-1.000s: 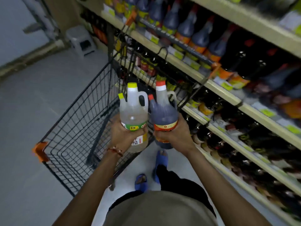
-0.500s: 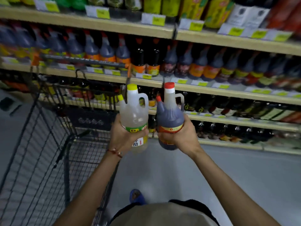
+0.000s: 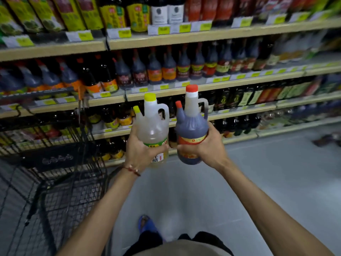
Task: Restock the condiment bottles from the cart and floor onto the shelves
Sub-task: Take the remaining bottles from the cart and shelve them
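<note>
Before the shelves [image 3: 230, 85], left grip [image 3: 142, 154] clamps the yellow-capped jug [image 3: 153, 126], right grip [image 3: 205, 146] the red-capped jug [image 3: 191, 124]; best shelved singly, upright.

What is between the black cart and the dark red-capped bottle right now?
In the head view, the clear yellow-capped bottle, gripped by the left hand, sits between the cart and the dark bottle that the right hand grips.

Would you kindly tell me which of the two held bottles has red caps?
The dark bottle in the right hand: its two caps are red, whereas the pale bottle in the left hand has yellow caps.
</note>
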Available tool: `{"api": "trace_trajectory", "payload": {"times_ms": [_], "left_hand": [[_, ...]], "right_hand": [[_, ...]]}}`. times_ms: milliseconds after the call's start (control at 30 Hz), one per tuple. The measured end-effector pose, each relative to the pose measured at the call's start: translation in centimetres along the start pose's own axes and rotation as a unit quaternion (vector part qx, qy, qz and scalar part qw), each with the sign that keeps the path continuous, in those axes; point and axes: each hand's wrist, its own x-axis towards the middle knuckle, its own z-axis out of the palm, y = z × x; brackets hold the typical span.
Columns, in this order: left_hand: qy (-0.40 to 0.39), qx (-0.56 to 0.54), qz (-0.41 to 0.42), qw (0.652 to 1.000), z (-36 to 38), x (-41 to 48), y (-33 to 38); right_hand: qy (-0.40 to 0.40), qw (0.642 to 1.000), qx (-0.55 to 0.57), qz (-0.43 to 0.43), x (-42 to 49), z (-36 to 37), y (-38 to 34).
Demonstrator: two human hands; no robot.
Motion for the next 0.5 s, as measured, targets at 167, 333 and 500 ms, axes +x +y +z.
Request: {"api": "trace_trajectory", "payload": {"times_ms": [167,333,500], "left_hand": [[-0.033,0.024,0.0,0.999,6.6,-1.5,1.0],[-0.062,0.038,0.008,0.997,13.3,-1.1,2.1],[-0.096,0.029,0.008,0.995,21.1,1.2,2.8]], "right_hand": [[0.018,1.0,-0.021,-0.001,-1.5,-6.6,1.9],[0.059,0.997,-0.038,0.021,-1.6,-12.6,4.3],[0.099,0.994,-0.019,0.049,0.7,-18.9,6.2]]}}
